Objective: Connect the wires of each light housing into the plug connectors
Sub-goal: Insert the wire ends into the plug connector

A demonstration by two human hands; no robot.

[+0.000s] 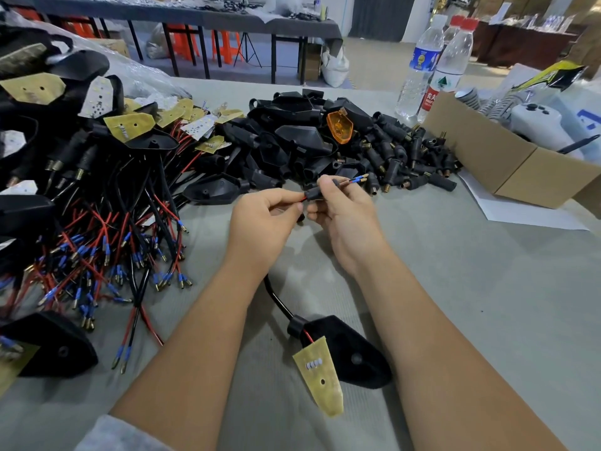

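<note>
The left hand pinches the red and black wires. The right hand grips the black plug connector above the bench. A hard tug could pull the wires back out, I think.

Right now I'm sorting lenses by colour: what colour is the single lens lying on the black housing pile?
Orange, translucent lens, best seen in the head view.

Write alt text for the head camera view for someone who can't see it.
Over a grey table, the right hand holds a black plug connector with blue-tipped wire ends sticking out, while the left hand pinches the red and black wires entering it. Their black light housing lies between the forearms.
</note>
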